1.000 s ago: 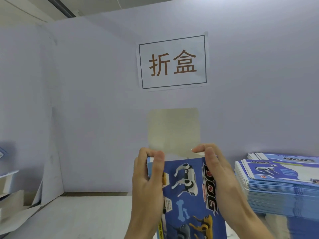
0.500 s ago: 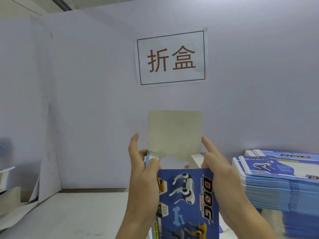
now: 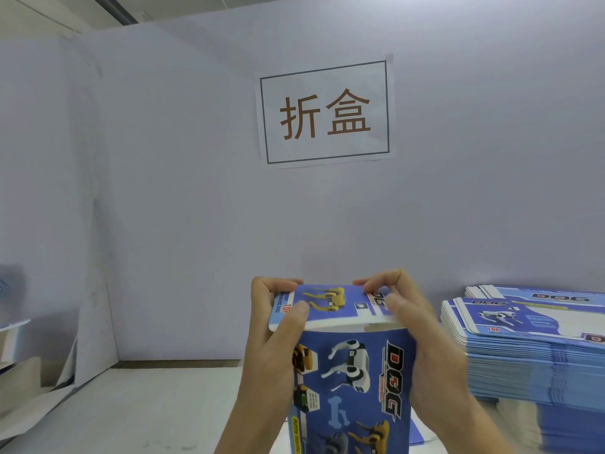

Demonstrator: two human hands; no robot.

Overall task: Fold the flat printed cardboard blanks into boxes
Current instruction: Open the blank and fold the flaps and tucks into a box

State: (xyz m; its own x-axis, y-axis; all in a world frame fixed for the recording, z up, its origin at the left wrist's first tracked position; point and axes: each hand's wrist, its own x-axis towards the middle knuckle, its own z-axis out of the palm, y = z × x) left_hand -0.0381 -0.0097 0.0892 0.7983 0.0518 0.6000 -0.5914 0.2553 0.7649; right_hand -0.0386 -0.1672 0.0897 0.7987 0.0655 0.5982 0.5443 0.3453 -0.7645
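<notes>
Pale wall, sign [image 3: 325, 113] behind; worktop [image 3: 147, 411] below. Box [image 3: 355, 381] upright at near edge, both hands gripping top flap [image 3: 330, 304]: left hand [image 3: 275, 335], right hand [image 3: 412, 329], fingers curled (blank stack [image 3: 530, 348] at right edge). Press evenly, tuck tab squarely.

- Blue printed cardboard box [image 3: 353, 371]: smooth, slightly glossy card.
- Stack of blue printed cardboard blanks [image 3: 530, 352]: same smooth card.
- White paper sign [image 3: 325, 111]: matt.
- Pale surface [image 3: 147, 411]: matt, smooth.
</notes>
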